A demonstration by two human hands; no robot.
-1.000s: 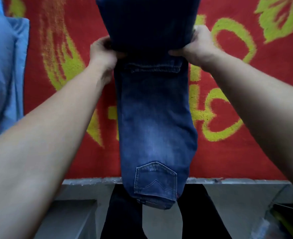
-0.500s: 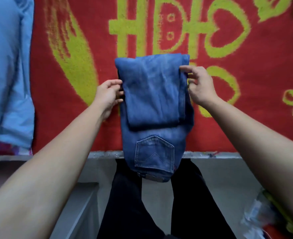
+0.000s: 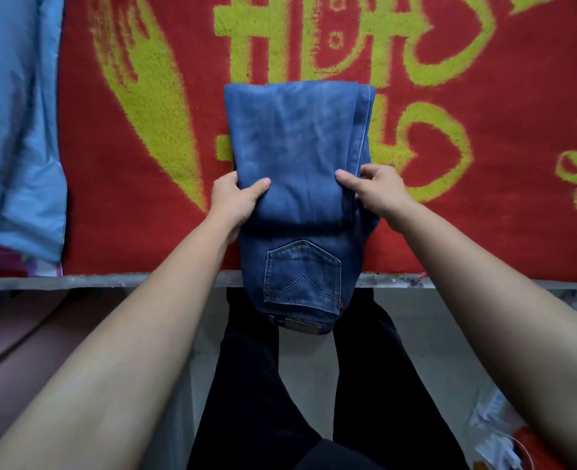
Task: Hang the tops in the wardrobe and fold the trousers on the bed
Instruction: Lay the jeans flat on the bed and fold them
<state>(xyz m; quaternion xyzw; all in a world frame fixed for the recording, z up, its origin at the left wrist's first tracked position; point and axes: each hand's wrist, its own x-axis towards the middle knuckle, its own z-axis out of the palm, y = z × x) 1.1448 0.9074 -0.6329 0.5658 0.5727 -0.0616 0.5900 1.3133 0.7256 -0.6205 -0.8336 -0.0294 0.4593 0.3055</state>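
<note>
A pair of blue jeans (image 3: 297,144) lies folded over on the red bed cover (image 3: 117,205), its waistband and back pocket hanging past the bed's near edge. My left hand (image 3: 234,201) grips the left side of the upper folded layer, thumb on top. My right hand (image 3: 378,191) grips the right side of that layer the same way, thumb on top and fingers under the edge. Both hands sit at the near end of the folded layer, just above the pocket.
A light blue pillow (image 3: 12,130) lies on the bed at the left. The bed's grey edge (image 3: 110,281) runs across the frame. My legs in dark trousers (image 3: 263,385) stand below it. Colourful clutter (image 3: 504,435) sits on the floor at the lower right.
The folded layer came down flat onto the jeans. Both hands slid from its sides toward me and now grip its near end.
</note>
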